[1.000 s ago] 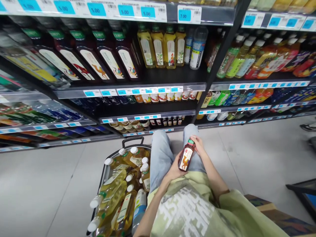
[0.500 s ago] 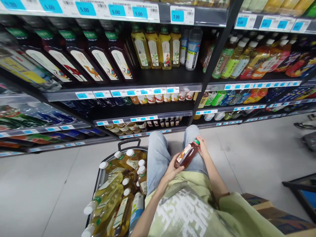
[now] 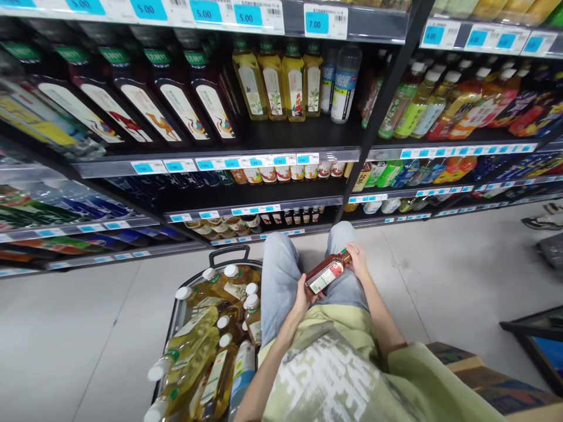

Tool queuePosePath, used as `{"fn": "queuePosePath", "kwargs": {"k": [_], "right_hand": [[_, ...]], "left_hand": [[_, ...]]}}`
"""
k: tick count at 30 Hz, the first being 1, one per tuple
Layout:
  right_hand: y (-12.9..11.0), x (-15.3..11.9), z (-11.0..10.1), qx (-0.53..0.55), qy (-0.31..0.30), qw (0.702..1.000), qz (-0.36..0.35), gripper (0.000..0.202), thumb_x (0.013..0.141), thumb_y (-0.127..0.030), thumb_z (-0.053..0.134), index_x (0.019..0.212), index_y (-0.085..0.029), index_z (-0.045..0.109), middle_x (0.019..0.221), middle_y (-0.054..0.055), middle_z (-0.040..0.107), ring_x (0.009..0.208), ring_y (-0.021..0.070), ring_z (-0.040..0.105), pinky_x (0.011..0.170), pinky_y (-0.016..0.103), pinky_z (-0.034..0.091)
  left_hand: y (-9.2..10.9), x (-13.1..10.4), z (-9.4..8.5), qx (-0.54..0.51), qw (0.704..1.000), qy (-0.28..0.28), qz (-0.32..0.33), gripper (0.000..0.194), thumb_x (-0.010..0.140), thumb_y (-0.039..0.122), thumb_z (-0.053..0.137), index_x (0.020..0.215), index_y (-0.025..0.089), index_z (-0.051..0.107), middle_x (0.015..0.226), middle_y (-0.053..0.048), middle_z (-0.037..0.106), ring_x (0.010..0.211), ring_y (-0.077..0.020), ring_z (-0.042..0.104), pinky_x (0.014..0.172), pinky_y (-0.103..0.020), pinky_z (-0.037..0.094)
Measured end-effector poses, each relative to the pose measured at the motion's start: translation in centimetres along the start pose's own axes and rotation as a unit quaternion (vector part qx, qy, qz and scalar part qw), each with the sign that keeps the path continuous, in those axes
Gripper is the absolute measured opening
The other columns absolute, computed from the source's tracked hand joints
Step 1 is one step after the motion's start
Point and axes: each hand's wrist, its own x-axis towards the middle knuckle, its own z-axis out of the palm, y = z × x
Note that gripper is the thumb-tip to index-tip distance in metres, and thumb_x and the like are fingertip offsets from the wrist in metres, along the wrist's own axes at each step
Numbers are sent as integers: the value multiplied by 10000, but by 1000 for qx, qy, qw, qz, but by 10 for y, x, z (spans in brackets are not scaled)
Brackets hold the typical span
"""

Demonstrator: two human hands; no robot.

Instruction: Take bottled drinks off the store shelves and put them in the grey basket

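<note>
Our left hand (image 3: 303, 296) is half closed around the base of a small bottle (image 3: 324, 274) of reddish-brown drink, with the thumb along one side and some fingers partly hidden beneath. Our right hand (image 3: 357, 262) is curled closed about its neck and green cap. Between them the bottle lies tilted over our lap, cap end up and to the right, its red and pale label facing us.

Our knees in blue jeans (image 3: 281, 272) stand between the hands and the shelves (image 3: 281, 138), where big dark bottles (image 3: 160, 111) and yellow bottles (image 3: 272, 88) are lined up. Just beside our left leg, a black-rimmed basket (image 3: 169, 339) is crowded with white-capped bottles (image 3: 196, 334). At our right are a cardboard box (image 3: 477, 370) and, further off, someone's shoe (image 3: 543, 223).
</note>
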Motion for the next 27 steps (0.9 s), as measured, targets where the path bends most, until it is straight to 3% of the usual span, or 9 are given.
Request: {"fn": "queuePosePath", "kwargs": {"k": [3,6,8,10,14,17,21,27], "right_hand": [[3,4,-2,-4,13,1000,-16,426,711,-631,758,745,-253,564,588,-67,501,492,136,471,426,261,340],[7,9,-4,-8,34,998,-51,398,714,-595,754,727,-241,571,631,-62,498,575,135,480,518,261,391],[8,10,-4,-14,44,996,-74,383,712,-575,760,724,-235,584,668,-54,520,639,142,501,599,268,433],[8,9,-4,-24,47,994,-91,370,701,-557,779,745,-230,613,712,-41,563,689,153,525,666,281,463],[5,4,-3,-46,39,992,-108,364,678,-530,829,791,-227,664,767,-13,632,749,178,561,715,304,495],[4,3,-2,-54,35,992,-110,384,679,-549,839,807,-229,670,766,-5,637,766,191,577,723,315,511],[7,6,-3,-60,35,992,-108,403,693,-571,825,832,-222,681,796,7,658,790,197,598,748,321,521],[7,10,-6,-70,41,990,-113,429,673,-590,829,809,-208,688,768,5,668,745,191,600,721,323,522]], "left_hand": [[-1,-1,3,1,1000,22,16,967,777,934,455,1148,79,712,562,-46,647,541,-211,614,582,-313,463],[1,-6,5,54,997,32,46,854,787,835,608,1274,134,634,961,-99,773,803,-245,712,672,-320,518],[3,-12,6,135,985,27,105,757,784,682,744,1326,177,594,1220,-107,738,1040,-267,709,858,-355,559],[5,-16,7,237,957,13,166,759,737,486,850,1378,201,559,1366,-107,674,1222,-289,652,1053,-405,519],[6,-19,11,372,894,37,247,812,653,249,853,1401,197,542,1334,-125,633,1239,-318,629,1124,-485,486],[3,-15,10,389,873,61,289,774,648,163,791,1384,182,550,1299,-136,600,1222,-321,623,1103,-499,497],[-2,-10,5,379,873,67,300,797,633,119,768,1393,181,537,1308,-133,583,1233,-317,612,1116,-507,485],[-5,-8,1,368,886,49,277,822,665,178,820,1432,194,525,1335,-124,587,1260,-306,599,1142,-509,467]]}}
